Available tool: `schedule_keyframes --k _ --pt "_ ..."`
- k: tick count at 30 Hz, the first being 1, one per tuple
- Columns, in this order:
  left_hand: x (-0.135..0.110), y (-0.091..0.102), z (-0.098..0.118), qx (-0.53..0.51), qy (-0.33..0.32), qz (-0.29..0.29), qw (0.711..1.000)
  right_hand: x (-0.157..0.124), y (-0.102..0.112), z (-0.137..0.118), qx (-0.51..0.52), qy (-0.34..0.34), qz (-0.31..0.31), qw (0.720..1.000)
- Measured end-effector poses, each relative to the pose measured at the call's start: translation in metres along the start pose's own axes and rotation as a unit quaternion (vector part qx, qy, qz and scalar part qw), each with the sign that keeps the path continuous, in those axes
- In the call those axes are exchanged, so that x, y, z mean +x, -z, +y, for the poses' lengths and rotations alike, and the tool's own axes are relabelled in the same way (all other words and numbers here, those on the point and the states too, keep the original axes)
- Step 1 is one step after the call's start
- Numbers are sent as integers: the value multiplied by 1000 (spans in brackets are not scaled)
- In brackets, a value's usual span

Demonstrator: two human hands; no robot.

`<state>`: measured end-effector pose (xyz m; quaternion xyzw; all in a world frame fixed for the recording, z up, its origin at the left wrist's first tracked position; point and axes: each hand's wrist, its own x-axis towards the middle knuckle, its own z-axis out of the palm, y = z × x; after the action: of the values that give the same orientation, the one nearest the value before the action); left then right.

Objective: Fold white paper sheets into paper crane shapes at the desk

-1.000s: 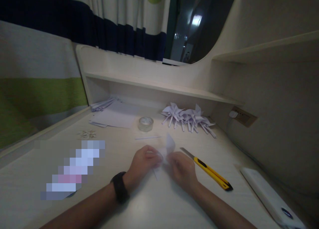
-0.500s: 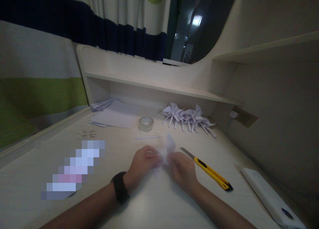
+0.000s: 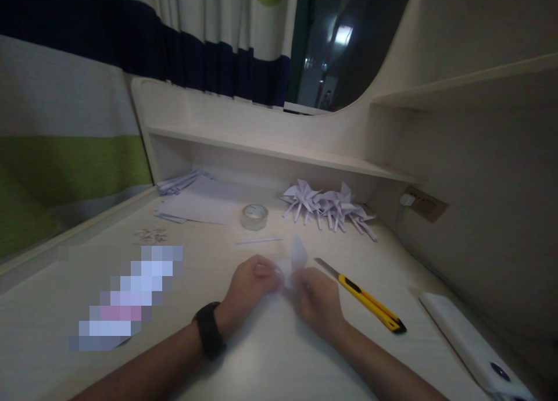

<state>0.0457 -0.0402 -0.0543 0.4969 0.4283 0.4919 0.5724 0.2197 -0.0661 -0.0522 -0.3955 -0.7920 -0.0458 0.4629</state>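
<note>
Between my hands is a white paper pinwheel (image 3: 298,253), blurred, with one pointed blade standing up. My left hand (image 3: 257,279), a black watch on its wrist, pinches the pinwheel's left side. The fingers of my right hand (image 3: 320,299) are closed on its right side. Just beyond the hands a thin rolled paper stick (image 3: 260,240) lies on the desk. A yellow utility knife (image 3: 370,302) with its blade out lies right of my right hand. What the fingertips hold at the pinwheel's middle is hidden.
Finished paper pinwheels (image 3: 326,203) lie heaped at the back right. A clear tape roll (image 3: 254,217), paper sheets (image 3: 198,200) and small pale pieces (image 3: 150,235) are further left. A blurred-out object (image 3: 126,302) lies at left, a white device (image 3: 473,346) at right.
Both hands stay nearly in place with the pinwheel between them. The pinwheel's upright blade has shifted slightly, and a thin tip below the left fingers no longer shows clearly.
</note>
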Motion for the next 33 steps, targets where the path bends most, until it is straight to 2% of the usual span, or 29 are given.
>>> schedule_keyframes --k 5,14,22,26,28,33 --pt "-1 1 -2 60 -33 5 998 -2 -2 0 -5 5 8 1000" --pt "-8 -1 8 179 -101 -6 979 1 1 -1 11 -22 17 1000" --pt "-3 3 1 185 -116 -1 976 -2 -2 1 8 -11 6 1000" --pt "-6 3 2 197 -99 1 975 -1 0 -1 30 -18 -3 999" --pt "-9 3 5 244 -122 3 962 1 1 -2 46 -27 5 999" --pt "-14 5 8 382 -220 29 897 3 1 -5 90 -82 8 993"
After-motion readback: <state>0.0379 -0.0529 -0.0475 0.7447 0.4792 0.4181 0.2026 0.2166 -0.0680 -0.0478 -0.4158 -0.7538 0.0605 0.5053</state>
